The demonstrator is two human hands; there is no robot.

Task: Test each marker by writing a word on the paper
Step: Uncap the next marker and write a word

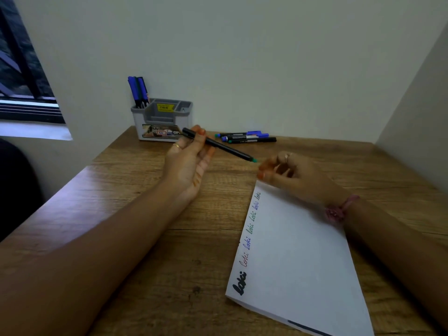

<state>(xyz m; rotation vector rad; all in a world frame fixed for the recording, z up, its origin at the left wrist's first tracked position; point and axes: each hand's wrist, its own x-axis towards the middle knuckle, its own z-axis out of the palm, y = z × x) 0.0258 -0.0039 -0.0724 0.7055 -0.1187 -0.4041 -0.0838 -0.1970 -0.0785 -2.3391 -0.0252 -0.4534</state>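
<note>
The left hand [188, 163] pinches a black marker [219, 145], its green tip toward the right hand [294, 174], whose loosely curled fingers hold nothing above the paper's [298, 258] far corner. Along the paper's left edge "loki" is written repeatedly. At the desk's [135, 195] far edge sit three markers [246, 137] and a grey organiser [162, 120] with a yellow price sticker.

L forearm runs diagonally up from lower left, left hand [188, 163] palm up, fingers curled, thumb + fingertips pinching a slim black pen [218, 144], ring on one finger. R forearm enters from lower right; right hand [288, 170] palm down, fingers loosely bent, holding nothing, ring on finger, pink band at wrist.
</note>
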